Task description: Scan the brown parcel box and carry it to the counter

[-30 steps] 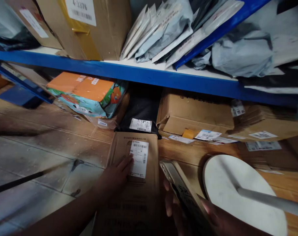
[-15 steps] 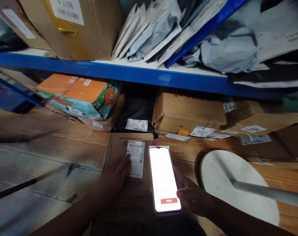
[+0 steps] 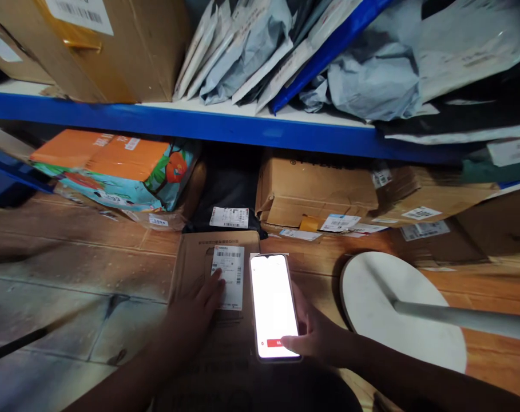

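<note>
My right hand (image 3: 313, 329) is wrapped round a smartphone (image 3: 274, 303) with a bright, mostly white screen. The thumb lies on the red button near the bottom of that screen. Below me stands a brown cardboard box (image 3: 191, 260), and a white shipping label (image 3: 231, 286) is stuck to its face. My left hand (image 3: 193, 309) lies on the box with its fingers stretched out, the fingertips touching the label's left edge. Shadow darkens the lower part of the box.
A blue-edged shelf (image 3: 225, 123) holds mailer bags and a taped carton (image 3: 126, 51). Beneath it sit an orange box (image 3: 100, 151), a black parcel (image 3: 225, 177) and brown cartons (image 3: 320, 191). A round white base with a pole (image 3: 371, 303) stands at right on the floor.
My right thumb has moved from the phone's right edge onto the red button. The view has shifted slightly to the right. My left hand stays on the box.
</note>
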A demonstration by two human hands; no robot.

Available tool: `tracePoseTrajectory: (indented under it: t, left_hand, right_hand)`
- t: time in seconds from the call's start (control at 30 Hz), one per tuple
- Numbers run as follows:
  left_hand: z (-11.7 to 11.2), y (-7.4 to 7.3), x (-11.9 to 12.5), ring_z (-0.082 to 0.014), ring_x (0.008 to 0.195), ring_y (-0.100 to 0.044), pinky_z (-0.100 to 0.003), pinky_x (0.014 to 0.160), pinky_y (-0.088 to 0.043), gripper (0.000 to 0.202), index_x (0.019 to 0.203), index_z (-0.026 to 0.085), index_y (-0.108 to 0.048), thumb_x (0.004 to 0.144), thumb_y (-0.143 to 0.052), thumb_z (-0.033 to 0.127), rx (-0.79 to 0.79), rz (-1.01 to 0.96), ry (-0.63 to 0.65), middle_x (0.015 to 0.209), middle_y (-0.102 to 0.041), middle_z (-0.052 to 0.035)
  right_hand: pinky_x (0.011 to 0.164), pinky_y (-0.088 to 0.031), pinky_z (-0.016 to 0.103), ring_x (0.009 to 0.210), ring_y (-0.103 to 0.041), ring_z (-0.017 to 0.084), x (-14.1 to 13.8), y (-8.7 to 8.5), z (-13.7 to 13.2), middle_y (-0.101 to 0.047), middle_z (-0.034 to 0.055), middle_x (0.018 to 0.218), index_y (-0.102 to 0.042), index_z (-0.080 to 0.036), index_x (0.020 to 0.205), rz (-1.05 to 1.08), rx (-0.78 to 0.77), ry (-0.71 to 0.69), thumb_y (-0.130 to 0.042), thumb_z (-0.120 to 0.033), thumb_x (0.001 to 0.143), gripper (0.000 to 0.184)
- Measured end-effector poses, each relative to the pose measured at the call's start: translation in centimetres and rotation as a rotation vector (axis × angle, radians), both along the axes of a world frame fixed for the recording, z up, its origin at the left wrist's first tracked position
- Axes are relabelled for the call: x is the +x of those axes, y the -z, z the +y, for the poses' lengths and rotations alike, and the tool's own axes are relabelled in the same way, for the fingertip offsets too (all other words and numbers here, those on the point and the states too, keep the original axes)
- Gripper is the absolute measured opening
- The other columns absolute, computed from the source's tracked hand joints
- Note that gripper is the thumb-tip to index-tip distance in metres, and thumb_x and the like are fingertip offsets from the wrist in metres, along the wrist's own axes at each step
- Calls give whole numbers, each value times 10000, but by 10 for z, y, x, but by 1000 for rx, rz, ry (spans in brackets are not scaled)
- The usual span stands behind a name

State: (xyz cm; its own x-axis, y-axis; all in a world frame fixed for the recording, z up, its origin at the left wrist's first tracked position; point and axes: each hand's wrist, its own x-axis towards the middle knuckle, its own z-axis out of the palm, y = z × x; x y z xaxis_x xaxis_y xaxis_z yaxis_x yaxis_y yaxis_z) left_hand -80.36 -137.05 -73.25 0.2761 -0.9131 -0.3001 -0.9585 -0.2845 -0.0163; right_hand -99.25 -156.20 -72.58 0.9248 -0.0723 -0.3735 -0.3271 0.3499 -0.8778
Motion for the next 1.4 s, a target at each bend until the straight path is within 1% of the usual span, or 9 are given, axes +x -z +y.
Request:
tracePoseTrajectory:
  t: [0.17,0.33,0.47,0.63,0.87,0.97,1.1,1.2,1.4]
  left_hand:
    - [-7,-10,-2,-303,1233,-516,-476,896,-544,572,1352,180,-459,815,-357,10,105,51,-50,1497,-302,-131]
    - [-10,-19,-2,-286,1240,-510,-460,925,-529,613,1388,164,-400,802,-341,-8,164,106,-36,1524,-240,-124]
    - [-11,-19,-2,-284,1247,-501,-470,963,-503,589,1394,158,-390,823,-341,18,182,111,-37,1532,-231,-102]
    - [-11,-16,0,-279,1193,-547,-459,919,-531,603,1385,146,-401,799,-357,10,136,138,-15,1535,-225,-110]
    - [-11,-17,1,-267,1206,-539,-441,943,-516,615,1394,182,-392,804,-366,12,172,159,-32,1532,-253,-97]
    - [-10,-15,2,-271,1185,-556,-451,932,-521,596,1376,188,-423,809,-362,14,165,152,-36,1528,-268,-90]
    - [-8,-12,3,-270,1176,-563,-433,907,-536,582,1367,186,-437,811,-375,24,101,130,-5,1525,-279,-88]
    - [-11,-14,2,-276,1166,-570,-446,891,-545,581,1364,186,-443,812,-368,19,130,125,-4,1520,-284,-85]
    - [-17,-21,1,-276,1173,-566,-466,917,-533,590,1381,191,-416,819,-354,20,185,166,-29,1536,-230,-74]
  right_hand:
    - [978,-400,491,1220,-465,299,0,-3,3,-327,140,1477,-13,-287,1451,43,3,6,-631,-181,631,1033]
    - [1078,-300,520,1278,-419,289,3,-10,6,-439,103,1417,-81,-285,1457,16,18,29,-629,-193,636,992]
    - [1024,-367,524,1232,-466,301,-1,-3,6,-435,123,1417,-72,-279,1464,41,3,18,-656,-213,643,1010]
    - [943,-432,516,999,-605,269,-6,3,5,-471,139,1377,-11,-297,1463,122,56,-41,-662,-253,667,1030]
    - [970,-426,490,1172,-512,283,0,-4,5,-405,118,1433,-44,-292,1459,10,-44,-14,-627,-179,653,1001]
    - [951,-443,479,1162,-527,286,1,-8,4,-397,120,1440,-59,-292,1457,48,-29,-30,-625,-191,649,991]
    - [889,-471,462,1086,-572,283,3,-13,4,-491,125,1358,-76,-269,1452,70,-32,-22,-612,-178,625,989]
    - [884,-471,456,1104,-560,280,1,-10,4,-532,118,1305,-67,-262,1451,55,-9,-6,-622,-185,631,993]
    - [922,-457,458,1142,-530,268,-6,3,4,-451,118,1397,-62,-280,1456,32,-11,-4,-619,-172,668,971]
